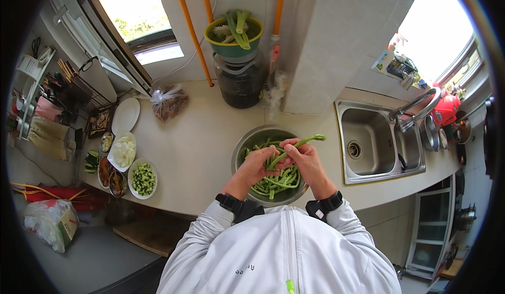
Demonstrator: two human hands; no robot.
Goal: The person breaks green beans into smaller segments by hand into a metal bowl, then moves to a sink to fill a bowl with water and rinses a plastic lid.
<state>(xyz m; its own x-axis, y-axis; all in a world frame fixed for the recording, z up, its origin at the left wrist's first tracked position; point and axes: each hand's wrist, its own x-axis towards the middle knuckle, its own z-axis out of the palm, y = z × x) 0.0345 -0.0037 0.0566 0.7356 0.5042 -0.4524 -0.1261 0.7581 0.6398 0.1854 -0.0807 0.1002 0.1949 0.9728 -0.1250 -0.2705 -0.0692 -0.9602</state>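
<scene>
A wide stainless steel bowl (241, 144) stands on the counter in front of me, with pieces of green beans (278, 181) inside. Above it my right hand (302, 156) grips a long green bean (309, 139), whose curved end sticks out to the right. The bean's other end runs down to the left, toward my left hand (258, 162). My left fingers are curled at that end and seem to pinch it, though the fingertips are partly hidden. Both hands are close together over the bowl's middle.
Left on the counter (193, 136) are a plate of diced green vegetable (144, 179), a dish of white slices (122, 151) and a bare white plate (126, 115). A double sink (369, 142) lies right. Behind stand a dark jar (240, 83) and a basket of leeks (213, 43).
</scene>
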